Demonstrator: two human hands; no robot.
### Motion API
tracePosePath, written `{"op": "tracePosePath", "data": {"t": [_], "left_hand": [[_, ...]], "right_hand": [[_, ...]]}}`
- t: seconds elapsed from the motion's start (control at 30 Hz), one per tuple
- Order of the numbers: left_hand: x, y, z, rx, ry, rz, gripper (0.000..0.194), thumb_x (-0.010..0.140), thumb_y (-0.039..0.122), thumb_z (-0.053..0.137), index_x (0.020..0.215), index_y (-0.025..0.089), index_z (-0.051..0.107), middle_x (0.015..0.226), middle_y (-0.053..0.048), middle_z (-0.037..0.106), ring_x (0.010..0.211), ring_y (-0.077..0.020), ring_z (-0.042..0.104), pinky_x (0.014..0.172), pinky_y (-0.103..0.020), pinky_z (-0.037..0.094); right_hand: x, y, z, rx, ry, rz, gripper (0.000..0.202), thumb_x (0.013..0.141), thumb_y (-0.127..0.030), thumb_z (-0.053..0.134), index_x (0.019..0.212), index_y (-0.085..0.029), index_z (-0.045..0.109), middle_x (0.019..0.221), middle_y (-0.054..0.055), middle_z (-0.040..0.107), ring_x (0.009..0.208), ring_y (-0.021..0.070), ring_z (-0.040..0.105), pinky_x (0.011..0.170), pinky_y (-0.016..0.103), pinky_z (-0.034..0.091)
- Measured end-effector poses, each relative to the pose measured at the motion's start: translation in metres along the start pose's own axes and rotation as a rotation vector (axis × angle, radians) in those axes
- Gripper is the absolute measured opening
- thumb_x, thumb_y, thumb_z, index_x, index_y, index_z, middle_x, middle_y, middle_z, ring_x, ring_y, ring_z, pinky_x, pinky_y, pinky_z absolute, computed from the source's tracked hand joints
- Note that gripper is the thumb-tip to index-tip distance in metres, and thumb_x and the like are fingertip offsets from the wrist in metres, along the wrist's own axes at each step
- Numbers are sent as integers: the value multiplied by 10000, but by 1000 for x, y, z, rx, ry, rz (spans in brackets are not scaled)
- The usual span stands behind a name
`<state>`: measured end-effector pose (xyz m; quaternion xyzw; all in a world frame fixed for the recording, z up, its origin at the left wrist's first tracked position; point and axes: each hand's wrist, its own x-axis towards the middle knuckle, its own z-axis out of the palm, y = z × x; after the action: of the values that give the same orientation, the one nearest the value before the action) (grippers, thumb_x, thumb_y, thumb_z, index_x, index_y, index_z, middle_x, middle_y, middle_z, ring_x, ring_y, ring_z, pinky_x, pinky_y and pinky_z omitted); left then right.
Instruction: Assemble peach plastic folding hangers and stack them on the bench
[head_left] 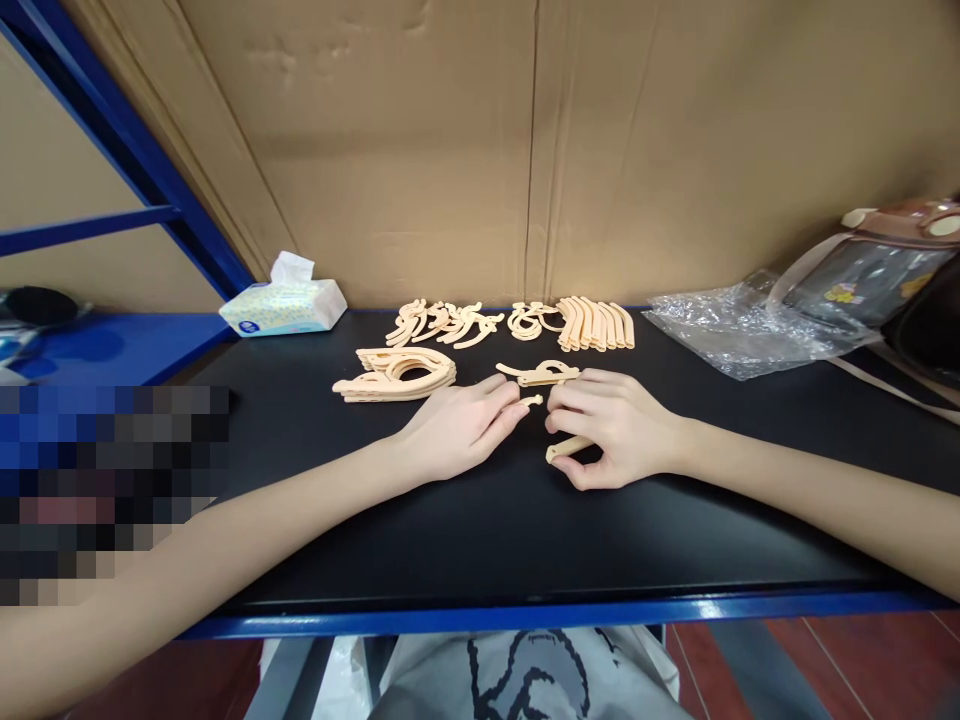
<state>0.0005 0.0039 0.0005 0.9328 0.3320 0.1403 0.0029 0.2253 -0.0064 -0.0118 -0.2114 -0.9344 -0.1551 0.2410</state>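
Pinched between the fingertips of my left hand is a small beige curved piece, mostly hidden by the fingers. My right hand grips a straight beige arm piece between thumb and fingers, its near end poking out to the left. The two pieces are apart. Just beyond my fingertips lies a beige part with a curved top, close to both hands. To the left of my left hand is a stack of beige folding hangers.
Along the back lie loose curved pieces, hook pieces and a row of arm pieces. A tissue box stands back left. At right are a clear plastic bag and a bottle. Cardboard walls the back.
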Motion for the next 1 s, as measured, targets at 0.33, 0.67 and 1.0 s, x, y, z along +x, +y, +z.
{"op": "tracePosePath", "data": {"t": [0.33,0.67,1.0], "left_hand": [[0,-2,3,-20,-1,-7,228,949,352,374,820,189,469,782,8,583,594,-131,532,545,-251,312],[1,-2,2,-3,-19,18,183,919,338,415,836,191,484,762,16,594,624,-137,567,557,-249,328],[0,-3,3,-28,-4,2,178,916,341,419,851,192,493,807,6,607,644,-141,573,575,-247,338]], "right_hand": [[-1,6,-5,170,-110,-27,152,801,-330,534,796,-188,587,720,-4,581,638,117,517,631,260,394],[-4,10,-7,16,-91,-150,139,830,-237,487,786,-178,605,724,22,593,677,141,511,646,273,401],[-1,6,-4,-73,-68,-95,226,918,-194,402,815,-172,603,665,14,584,627,134,506,628,255,407]]}}
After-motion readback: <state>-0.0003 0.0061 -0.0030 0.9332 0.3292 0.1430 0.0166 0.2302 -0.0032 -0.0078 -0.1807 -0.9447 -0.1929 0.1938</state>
